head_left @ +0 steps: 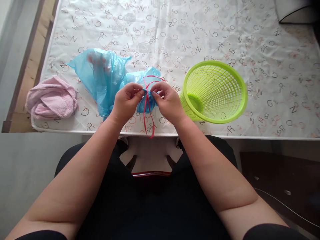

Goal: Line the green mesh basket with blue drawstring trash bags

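Both hands, left hand (126,101) and right hand (168,101), pinch a thin red drawstring (148,110) on a blue plastic bag (105,75), lying leftward across the letter-printed tablecloth (225,30), beside a tipped green plastic basket (215,91).

Under your fingers (140,95): thin, glossy blue plastic bag (102,76) with red plastic cord (148,113). Beside it, smooth green plastic basket (217,90); soft pink cloth towel (51,98); table (262,66) covering slightly shiny, creased.
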{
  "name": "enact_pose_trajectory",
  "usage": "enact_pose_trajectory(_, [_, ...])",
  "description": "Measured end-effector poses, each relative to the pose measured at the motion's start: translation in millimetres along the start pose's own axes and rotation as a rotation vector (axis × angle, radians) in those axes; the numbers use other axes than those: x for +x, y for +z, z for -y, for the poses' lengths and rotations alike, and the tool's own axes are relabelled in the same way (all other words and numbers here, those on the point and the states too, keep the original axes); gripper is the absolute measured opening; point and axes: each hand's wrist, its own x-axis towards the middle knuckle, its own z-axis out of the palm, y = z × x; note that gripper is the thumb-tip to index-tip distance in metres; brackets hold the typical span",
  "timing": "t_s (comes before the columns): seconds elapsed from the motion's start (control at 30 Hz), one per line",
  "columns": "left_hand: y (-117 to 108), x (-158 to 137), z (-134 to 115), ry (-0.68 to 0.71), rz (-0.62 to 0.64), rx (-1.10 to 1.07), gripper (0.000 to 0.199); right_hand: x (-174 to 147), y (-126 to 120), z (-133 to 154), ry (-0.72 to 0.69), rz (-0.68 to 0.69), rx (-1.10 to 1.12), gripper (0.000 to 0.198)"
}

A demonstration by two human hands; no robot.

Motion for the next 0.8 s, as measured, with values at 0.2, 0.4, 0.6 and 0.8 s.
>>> enact_pose_trajectory(0.2, [0.4, -2.2, -7.0, -0.028, 0.042, -0.047, 0.016, -3.2, -3.4, 7.7, -0.050, 0.006, -0.092, 0.009])
enact_pose_trajectory(0.4, [1.6, 0.0, -3.4, -0.040, 0.048, -0.053, 0.037, -7.0, -5.7, 6.5, -0.183, 0.048, -0.185, 0.009])
enact_pose_trajectory(0.6, [-1.0, 1.9, -4.5, -0.126, 0.146, -0.159, 0.039, -6.4, -7.0, 0.1, -0.215, -0.008, -0.267, 0.010])
enact_pose_trajectory(0.8, [-3.0, 0.6, -1.2, -0.139, 0.169, -0.163, 0.039, -5.9, -5.9, -1.8, -0.255, -0.015, -0.362, 0.011])
